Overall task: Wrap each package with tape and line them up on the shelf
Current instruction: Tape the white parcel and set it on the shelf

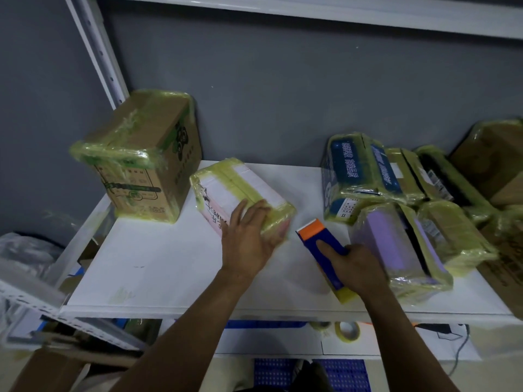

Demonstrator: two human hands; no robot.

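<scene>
A white and pink package (226,188) wrapped in yellowish tape lies at an angle on the white shelf (158,261). My left hand (249,236) rests flat on its near right end, fingers spread. My right hand (356,267) grips a small blue box (319,239) with an orange end, which lies on the shelf to the right of that package. A tall taped cardboard box (141,157) stands at the back left. A purple taped package (396,244) lies right beside my right hand.
Several more taped packages (365,171) are bunched at the right of the shelf, with brown cartons (498,165) beyond them. A roll of yellow tape (347,331) lies on the lower level. A shelf post (99,49) rises at the back left. Grey wall behind.
</scene>
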